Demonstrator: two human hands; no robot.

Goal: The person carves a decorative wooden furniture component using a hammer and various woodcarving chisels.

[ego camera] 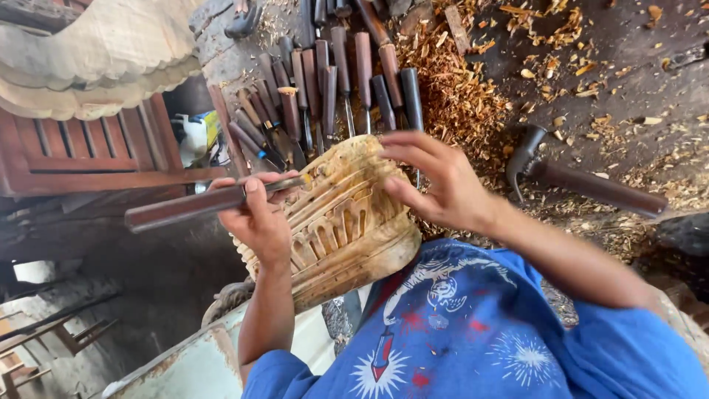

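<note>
The left hand (258,218) is closed around a chisel (196,205), thumb laid flat along the dark wooden handle, which sticks out past the fingers to the left. The blade end runs past the thumb tip onto the carving (340,222), probably so the thumb can steer the cut. The right hand (436,181) has its fingers bent but spread, tips pressing the carving's upper edge, apparently to steady it; it grips nothing else. The carving rests between both hands, leaning on the person's lap against a blue shirt (473,325). It is pale wood, curved, cut with ribbed flutes and arched recesses, with rough yellowish surfaces. Just beyond the fingertips lies a row of chisels (332,81) with dark rounded handles. Orange shavings (450,89) are heaped beside them. A mallet (583,181) lies past the right wrist.
</note>
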